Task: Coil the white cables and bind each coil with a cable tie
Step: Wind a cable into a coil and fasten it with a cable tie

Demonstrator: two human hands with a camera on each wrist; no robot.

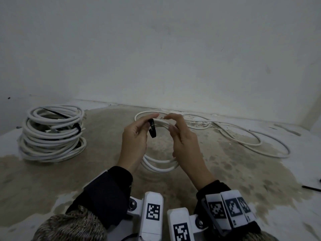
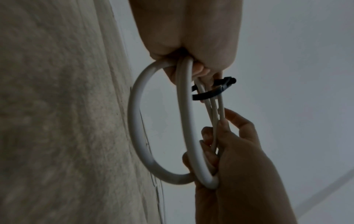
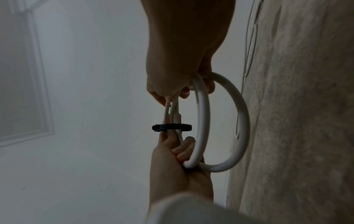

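Encircling held coil (image 1: 160, 165) crosswise, black tie (image 1: 152, 128)

A plain pale wall (image 1: 156, 49) fills the upper part of the head view, scuffed with a few small dark marks. It meets a bare concrete floor (image 1: 225, 171) along a slightly uneven seam. The floor is mottled: sandy brown patches in the middle, whitish grey towards the edges. The light is dim, even and cool.
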